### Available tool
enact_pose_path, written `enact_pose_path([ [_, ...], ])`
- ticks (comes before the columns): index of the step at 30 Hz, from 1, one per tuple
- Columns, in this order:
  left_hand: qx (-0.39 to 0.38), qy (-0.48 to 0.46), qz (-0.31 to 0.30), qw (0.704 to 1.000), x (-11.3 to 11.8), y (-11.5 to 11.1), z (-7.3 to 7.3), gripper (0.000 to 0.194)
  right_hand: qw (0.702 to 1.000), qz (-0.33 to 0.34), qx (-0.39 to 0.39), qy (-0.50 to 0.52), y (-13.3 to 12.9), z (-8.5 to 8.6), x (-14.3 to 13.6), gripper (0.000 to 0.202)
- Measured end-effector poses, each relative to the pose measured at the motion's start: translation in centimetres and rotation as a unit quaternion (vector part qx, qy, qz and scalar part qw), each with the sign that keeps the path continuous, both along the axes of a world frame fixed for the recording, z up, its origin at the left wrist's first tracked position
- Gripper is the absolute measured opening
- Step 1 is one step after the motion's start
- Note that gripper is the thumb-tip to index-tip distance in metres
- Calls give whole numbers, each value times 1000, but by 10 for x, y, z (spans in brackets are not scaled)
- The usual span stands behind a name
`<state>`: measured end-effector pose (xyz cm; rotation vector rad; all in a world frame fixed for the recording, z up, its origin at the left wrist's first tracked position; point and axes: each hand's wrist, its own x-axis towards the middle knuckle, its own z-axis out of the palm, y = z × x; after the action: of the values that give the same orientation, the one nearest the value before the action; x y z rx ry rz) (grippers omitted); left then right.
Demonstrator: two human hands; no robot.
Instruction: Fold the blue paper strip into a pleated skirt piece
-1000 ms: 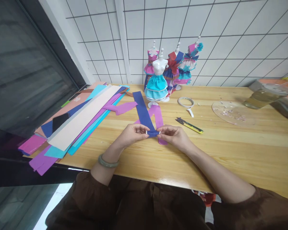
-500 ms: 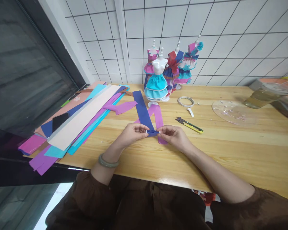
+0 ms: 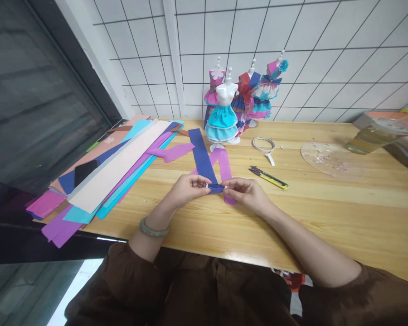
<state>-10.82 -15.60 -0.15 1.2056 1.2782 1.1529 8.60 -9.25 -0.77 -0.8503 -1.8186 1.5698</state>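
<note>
A small gathered strip of dark blue material (image 3: 216, 186) is stretched between my hands, with white showing at its ends. My left hand (image 3: 192, 186) pinches its left end, and my right hand (image 3: 244, 192) pinches the right end. Behind it a flat dark blue strip (image 3: 201, 154) lies on the table, its near end under the held piece. A purple strip (image 3: 225, 165) runs folded beside it, partly beneath my right fingertips. Farther back stands a small white mannequin (image 3: 227, 95) wearing a tiered turquoise skirt (image 3: 221, 124).
Coloured sheets and strips (image 3: 119, 167) pile up at left with a dark phone (image 3: 85, 172) among them. Several dressed mannequins (image 3: 246, 90) stand by the tiled wall. A tape roll (image 3: 263, 145), yellow cutter (image 3: 272, 179), clear plate (image 3: 326, 159) and drink cup (image 3: 377, 136) are at right.
</note>
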Motion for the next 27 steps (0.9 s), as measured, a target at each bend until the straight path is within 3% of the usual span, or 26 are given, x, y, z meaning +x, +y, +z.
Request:
enact_pose_path([
  [7, 24, 2, -7, 1000, -1, -2, 4, 26, 999, 3, 39, 6, 0, 5, 1, 22],
  [19, 11, -28, -16, 999, -2, 0, -3, 25, 999, -9, 1, 41, 2, 0, -1, 21],
  [27, 14, -31, -12, 999, -1, 0, -2, 22, 999, 2, 17, 32, 4, -4, -1, 19],
])
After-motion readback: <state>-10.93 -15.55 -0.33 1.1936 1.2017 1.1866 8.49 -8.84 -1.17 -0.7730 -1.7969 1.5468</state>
